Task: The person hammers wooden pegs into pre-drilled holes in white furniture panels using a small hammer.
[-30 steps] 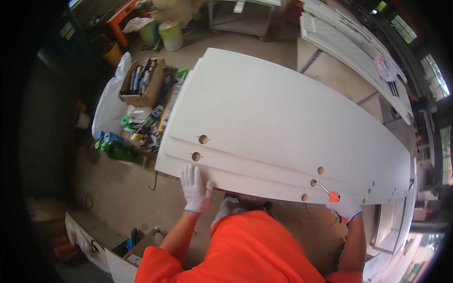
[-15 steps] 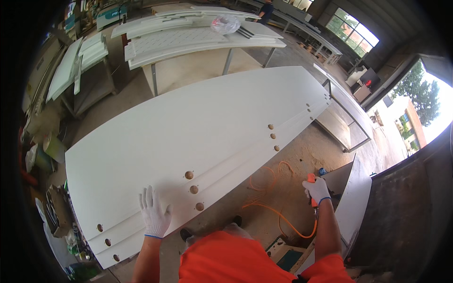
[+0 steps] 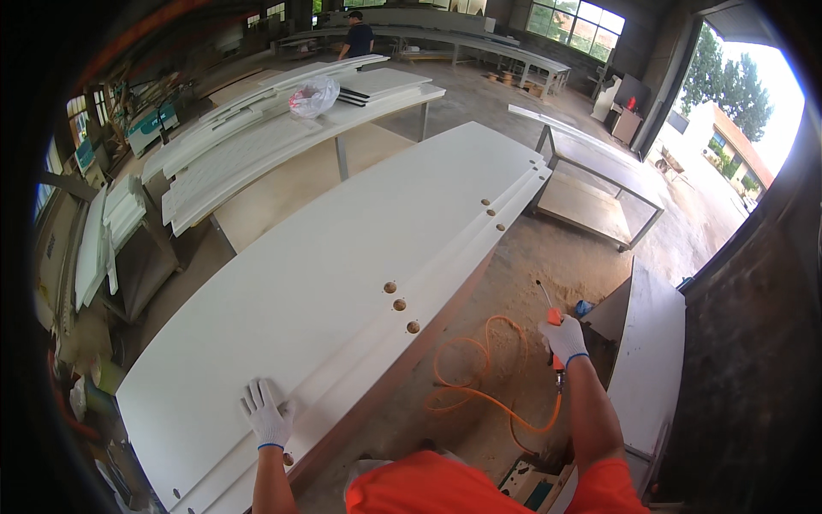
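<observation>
Large white panels (image 3: pixel 334 248) lie stacked in front of me, their near edges stepped. Round cup holes, such as this hole (image 3: pixel 400 305), run along those edges. My left hand (image 3: pixel 268 417), in a white knit glove, rests on the top panel near its left end, fingers spread. Off the right side of the stack, my gloved right hand (image 3: pixel 565 339) is closed around an orange air blow gun (image 3: pixel 555 316). Its thin nozzle (image 3: pixel 545 294) points away from me over the floor. An orange air hose (image 3: pixel 531 425) hangs from the handle and loops on the ground.
More white panels (image 3: pixel 265 141) and a clear plastic bag (image 3: pixel 314 97) lie on a table behind the stack. A metal-framed table (image 3: pixel 604 163) stands at the far right. An upright board (image 3: pixel 646 343) is beside my right arm. One person (image 3: pixel 358 38) stands far back.
My view has swung right, so the panels and far tables sit further left. The blow gun's nozzle now shows in front of my right hand. My left hand stays on the panel, fingers spread.
</observation>
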### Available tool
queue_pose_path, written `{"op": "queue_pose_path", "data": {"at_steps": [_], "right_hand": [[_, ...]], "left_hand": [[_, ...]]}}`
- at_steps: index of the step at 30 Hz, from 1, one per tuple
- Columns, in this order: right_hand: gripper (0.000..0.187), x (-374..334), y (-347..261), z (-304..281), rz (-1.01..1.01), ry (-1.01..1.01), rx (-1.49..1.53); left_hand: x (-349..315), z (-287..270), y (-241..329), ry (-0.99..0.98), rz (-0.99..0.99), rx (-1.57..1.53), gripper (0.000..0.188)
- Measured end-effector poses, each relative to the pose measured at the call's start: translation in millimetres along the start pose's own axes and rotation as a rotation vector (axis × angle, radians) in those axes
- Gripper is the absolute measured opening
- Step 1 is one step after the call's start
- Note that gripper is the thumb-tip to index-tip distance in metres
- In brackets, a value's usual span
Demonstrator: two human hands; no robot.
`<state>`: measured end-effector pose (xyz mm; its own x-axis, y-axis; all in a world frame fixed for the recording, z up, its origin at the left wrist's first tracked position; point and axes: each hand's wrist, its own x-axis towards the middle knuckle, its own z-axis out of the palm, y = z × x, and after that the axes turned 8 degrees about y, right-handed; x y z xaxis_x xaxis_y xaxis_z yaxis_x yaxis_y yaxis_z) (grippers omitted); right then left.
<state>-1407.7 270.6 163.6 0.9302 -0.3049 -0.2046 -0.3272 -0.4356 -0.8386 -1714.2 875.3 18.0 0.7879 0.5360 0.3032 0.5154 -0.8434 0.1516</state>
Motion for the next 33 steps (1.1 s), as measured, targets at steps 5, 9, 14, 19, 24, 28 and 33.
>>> {"op": "queue_pose_path", "data": {"at_steps": [5,9,14,19,24,28,33], "right_hand": [[0.016,17.6,38.5,-15.6,0.148,-0.208,0.075],[0.015,4.0,143.3,-2.8,0.138,-0.174,-0.032],[0.017,39.4,243.9,-162.5,0.249,0.192,0.244],[0.061,51.4,256.5,-335.3,0.453,1.058,-0.563],[0.074,63.7,339.7,-242.4,0.124,0.836,-0.825],[0.07,-7.4,308.8,13.0,-0.109,-0.021,-0.648],[0.067,-160.7,176.4,202.5,-0.524,-0.893,-0.565]], "left_hand": [[5.4,8.6,18.5,-0.063,-0.056,0.033,0.092],[13.2,16.2,43.8,-0.056,-0.021,0.033,0.091],[12.4,16.1,74.6,-0.053,0.059,-0.033,0.083],[-40.8,-14.9,103.0,-0.013,0.131,-0.123,0.075],[-119.2,-24.6,133.6,-0.009,0.222,-0.318,0.059],[-188.4,-27.0,121.7,-0.122,0.154,-0.521,0.015],[-264.3,-53.8,70.9,-0.158,-0.077,-0.518,0.006]]}}
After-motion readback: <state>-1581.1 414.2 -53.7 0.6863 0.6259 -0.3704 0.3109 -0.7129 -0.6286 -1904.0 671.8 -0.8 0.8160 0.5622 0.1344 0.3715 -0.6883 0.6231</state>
